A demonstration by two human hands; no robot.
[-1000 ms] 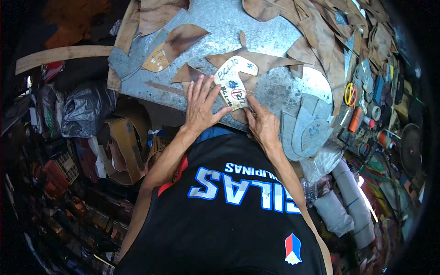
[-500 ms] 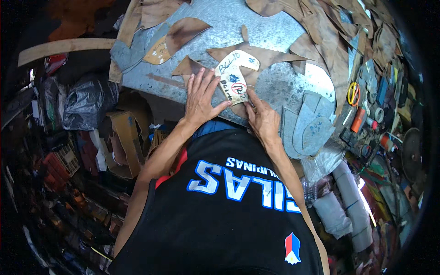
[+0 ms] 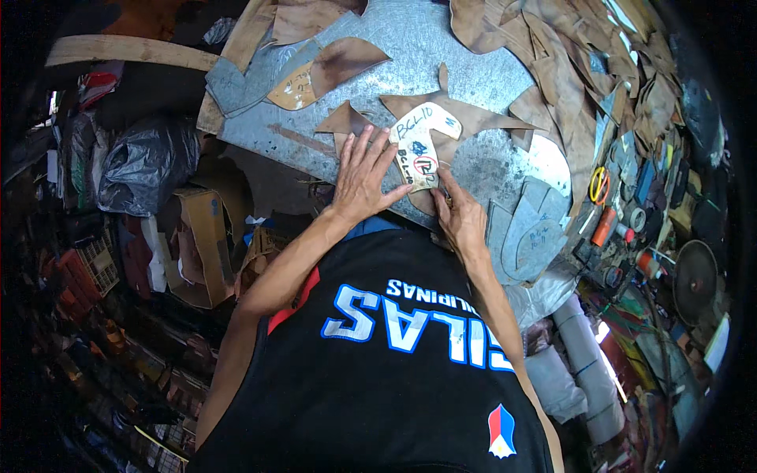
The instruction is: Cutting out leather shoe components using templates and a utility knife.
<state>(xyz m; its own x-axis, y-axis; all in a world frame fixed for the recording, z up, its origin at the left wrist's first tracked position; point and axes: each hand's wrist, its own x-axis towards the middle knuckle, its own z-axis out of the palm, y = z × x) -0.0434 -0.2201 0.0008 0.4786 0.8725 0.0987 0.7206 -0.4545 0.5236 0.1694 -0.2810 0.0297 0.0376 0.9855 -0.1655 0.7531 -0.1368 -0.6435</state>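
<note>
So, all eyes on the template [image 3: 426,146], a thin cream piece bent like a boot, curved along its sides and inked with dark marks, lying flat on brown leather [image 3: 482,120]. That leather looks supple, streaked with darker patches, its pointed ends poking out past the template on both sides. Beyond the template, a scuffed metal sheet [image 3: 418,39] catches the light; leather scraps [image 3: 544,71] heap up to its far right, and flat, rounded grey pieces [image 3: 536,236] overlap to its near right.

The template sits just right of the left hand [image 3: 364,175], which lies flat, fingers fanned apart, thumb at the template's near left corner. And at the template's near right edge, the right hand [image 3: 463,213] curls, thumb and forefinger close together; whether they pinch a tool, one cannot tell.
</note>
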